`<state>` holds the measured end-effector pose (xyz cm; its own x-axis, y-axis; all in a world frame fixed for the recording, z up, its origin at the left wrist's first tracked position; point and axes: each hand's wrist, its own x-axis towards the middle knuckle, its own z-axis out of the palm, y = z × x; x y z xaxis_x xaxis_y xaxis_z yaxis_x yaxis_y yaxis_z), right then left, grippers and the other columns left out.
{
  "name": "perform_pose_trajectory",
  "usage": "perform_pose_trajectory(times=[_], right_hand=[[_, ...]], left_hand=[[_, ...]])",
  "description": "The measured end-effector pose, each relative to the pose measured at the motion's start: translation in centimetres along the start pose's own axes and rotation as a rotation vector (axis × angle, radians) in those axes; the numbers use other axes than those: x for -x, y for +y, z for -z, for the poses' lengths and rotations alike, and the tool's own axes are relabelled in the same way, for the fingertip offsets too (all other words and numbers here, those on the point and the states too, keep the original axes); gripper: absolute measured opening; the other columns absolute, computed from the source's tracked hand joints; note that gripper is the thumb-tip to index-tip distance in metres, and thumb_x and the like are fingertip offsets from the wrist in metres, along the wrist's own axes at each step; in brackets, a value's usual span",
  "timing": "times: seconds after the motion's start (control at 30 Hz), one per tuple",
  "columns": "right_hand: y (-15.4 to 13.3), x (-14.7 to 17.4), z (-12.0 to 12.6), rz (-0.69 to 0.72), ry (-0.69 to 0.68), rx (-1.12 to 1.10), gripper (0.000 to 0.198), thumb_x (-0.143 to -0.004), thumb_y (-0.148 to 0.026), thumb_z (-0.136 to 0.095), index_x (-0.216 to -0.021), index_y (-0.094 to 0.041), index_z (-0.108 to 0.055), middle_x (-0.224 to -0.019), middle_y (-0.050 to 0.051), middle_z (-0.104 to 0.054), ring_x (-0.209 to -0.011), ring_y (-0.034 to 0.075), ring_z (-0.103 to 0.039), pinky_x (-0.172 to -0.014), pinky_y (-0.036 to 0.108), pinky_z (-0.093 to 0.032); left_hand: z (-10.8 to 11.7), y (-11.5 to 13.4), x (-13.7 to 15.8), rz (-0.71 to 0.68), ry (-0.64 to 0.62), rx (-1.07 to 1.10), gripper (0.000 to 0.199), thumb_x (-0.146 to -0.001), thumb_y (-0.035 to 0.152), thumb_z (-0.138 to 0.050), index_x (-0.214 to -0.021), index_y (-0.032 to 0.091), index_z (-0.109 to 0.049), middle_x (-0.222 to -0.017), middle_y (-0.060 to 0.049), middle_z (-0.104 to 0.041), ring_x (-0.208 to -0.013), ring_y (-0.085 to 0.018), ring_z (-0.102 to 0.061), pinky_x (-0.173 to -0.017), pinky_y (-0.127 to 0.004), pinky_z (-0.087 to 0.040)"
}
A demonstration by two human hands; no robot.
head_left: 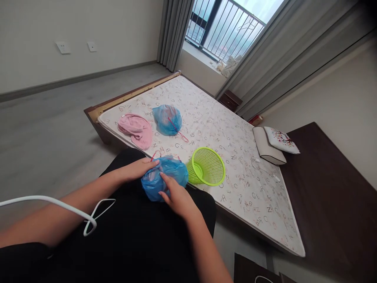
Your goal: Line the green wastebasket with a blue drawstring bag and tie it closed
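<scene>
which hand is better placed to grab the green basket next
Likely the right hand: it is nearer the green basket; the left hand sits farther away. Both touch one blue bag.

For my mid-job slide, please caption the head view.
Left hand and right hand on a blue plastic drawstring bag, beside a lime-green mesh wastebasket on a letter-print mattress.

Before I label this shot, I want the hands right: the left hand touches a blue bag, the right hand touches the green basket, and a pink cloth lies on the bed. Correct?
One slip: the head view shows the right hand touching the same blue bag as the left hand, not the green basket. The rest stands.
</scene>
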<state>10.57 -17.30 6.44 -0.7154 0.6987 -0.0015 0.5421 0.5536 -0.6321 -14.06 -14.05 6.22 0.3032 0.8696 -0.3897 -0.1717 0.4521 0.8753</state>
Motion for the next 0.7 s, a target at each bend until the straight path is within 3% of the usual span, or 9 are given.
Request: perform_pose_trajectory(times=[0.07,0.13,0.23,0.33,0.4,0.47,0.57,0.63,0.7], right_hand=[[0.3,-0.1,-0.4,-0.102,-0.131,-0.012,0.074,-0.102,-0.031,-0.059,-0.168,-0.025,-0.025,-0.125,0.011,-0.073,-0.104,0.024,-0.072,-0.091,0.039,-0.059],[0.7,0.0,-0.6,-0.114,-0.13,0.055,0.06,-0.103,-0.029,-0.057,-0.161,-0.025,-0.041,-0.114,0.009,-0.074,-0.1,0.025,-0.071,-0.09,0.039,-0.058],[1.1,-0.3,-1.2,0.004,0.05,0.208,0.036,-0.103,-0.028,-0.054,-0.136,-0.023,-0.067,-0.141,0.016,-0.063,-0.132,0.032,-0.058,-0.111,0.05,-0.048],[1.0,-1.1,-2.4,0.116,0.043,0.202,0.042,-0.101,-0.028,-0.057,-0.142,-0.019,-0.06,-0.161,0.017,-0.048,-0.152,0.033,-0.04,-0.125,0.055,-0.033],[0.8,-1.6,-3.1,0.053,-0.094,0.137,0.05,-0.101,-0.027,-0.056,-0.15,-0.018,-0.051,-0.15,0.017,-0.059,-0.14,0.03,-0.056,-0.118,0.049,-0.043],[0.6,-1.5,-3.2,-0.091,-0.216,0.076,0.049,-0.102,-0.024,-0.051,-0.151,-0.021,-0.05,-0.133,0.012,-0.072,-0.117,0.026,-0.07,-0.104,0.041,-0.053],[0.6,-1.0,-1.9,-0.167,-0.301,-0.097,0.044,-0.103,-0.018,-0.04,-0.14,-0.027,-0.063,-0.123,0.004,-0.077,-0.112,0.022,-0.071,-0.1,0.035,-0.054],[0.6,-0.7,-0.5,-0.121,-0.293,-0.263,0.047,-0.104,-0.016,-0.032,-0.131,-0.026,-0.07,-0.126,0.002,-0.076,-0.119,0.019,-0.068,-0.106,0.035,-0.052],[0.6,-0.9,0.5,-0.085,-0.226,-0.378,0.053,-0.105,-0.017,-0.025,-0.127,-0.024,-0.073,-0.131,0.003,-0.074,-0.125,0.018,-0.066,-0.11,0.036,-0.051]], left_hand=[[0.3,0.2,0.1,-0.012,0.071,-0.042,0.049,-0.083,0.06,-0.078,-0.09,0.011,-0.082,-0.085,-0.013,-0.08,-0.08,-0.025,-0.073,-0.072,-0.03,-0.058],[0.7,0.5,0.4,-0.018,0.133,-0.066,0.051,-0.082,0.061,-0.079,-0.093,0.011,-0.083,-0.086,-0.013,-0.081,-0.08,-0.025,-0.073,-0.072,-0.029,-0.058],[1.0,0.8,1.1,0.033,0.09,-0.089,0.048,-0.082,0.059,-0.08,-0.093,0.012,-0.083,-0.089,-0.012,-0.081,-0.076,-0.024,-0.073,-0.068,-0.029,-0.058],[1.0,1.0,1.5,0.085,0.005,-0.006,0.044,-0.08,0.054,-0.083,-0.091,0.012,-0.081,-0.088,-0.013,-0.081,-0.075,-0.024,-0.073,-0.067,-0.029,-0.059],[1.0,0.9,1.4,0.085,0.042,0.077,0.042,-0.08,0.052,-0.084,-0.09,0.012,-0.08,-0.085,-0.013,-0.08,-0.076,-0.025,-0.074,-0.069,-0.032,-0.06],[1.3,0.8,1.1,0.049,0.172,0.141,0.038,-0.081,0.049,-0.084,-0.088,0.011,-0.078,-0.081,-0.012,-0.079,-0.073,-0.025,-0.074,-0.069,-0.033,-0.061],[1.6,0.5,0.7,-0.027,0.355,0.189,0.034,-0.082,0.045,-0.083,-0.089,0.012,-0.077,-0.079,-0.009,-0.078,-0.067,-0.02,-0.071,-0.063,-0.029,-0.058],[1.3,0.3,0.8,-0.039,0.346,0.182,0.037,-0.082,0.047,-0.084,-0.092,0.012,-0.077,-0.083,-0.009,-0.079,-0.069,-0.02,-0.071,-0.065,-0.028,-0.058],[0.3,0.3,1.0,-0.021,0.24,0.149,0.044,-0.08,0.053,-0.084,-0.095,0.012,-0.079,-0.086,-0.01,-0.08,-0.073,-0.022,-0.072,-0.069,-0.029,-0.059]])
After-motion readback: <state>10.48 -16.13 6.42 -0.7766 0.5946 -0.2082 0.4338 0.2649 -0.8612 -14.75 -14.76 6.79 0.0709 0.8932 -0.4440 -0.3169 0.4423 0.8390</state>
